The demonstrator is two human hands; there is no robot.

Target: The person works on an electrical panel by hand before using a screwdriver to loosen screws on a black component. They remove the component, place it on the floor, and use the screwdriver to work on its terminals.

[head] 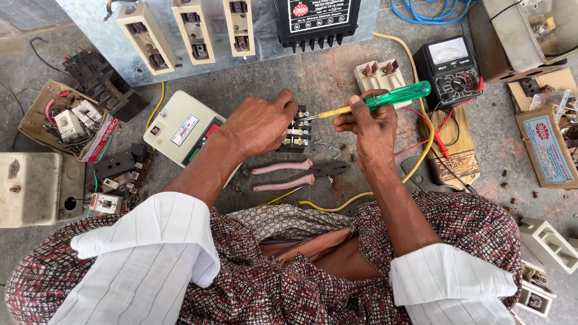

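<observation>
Left hand [260,125] curls around the black switch block [296,133], steadying it; right hand [372,129] pinches the green screwdriver [378,100], tip pointing nine o'clock, probably touching a screw.

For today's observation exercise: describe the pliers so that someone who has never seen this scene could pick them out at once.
Start at the person's two hands, the left hand steadying a small black terminal block and the right hand holding a green-handled screwdriver. Just below them, on the grey floor before the person's lap, lie the pliers. Their two pale pink handles and dark jaws pointing right set them apart.
</observation>
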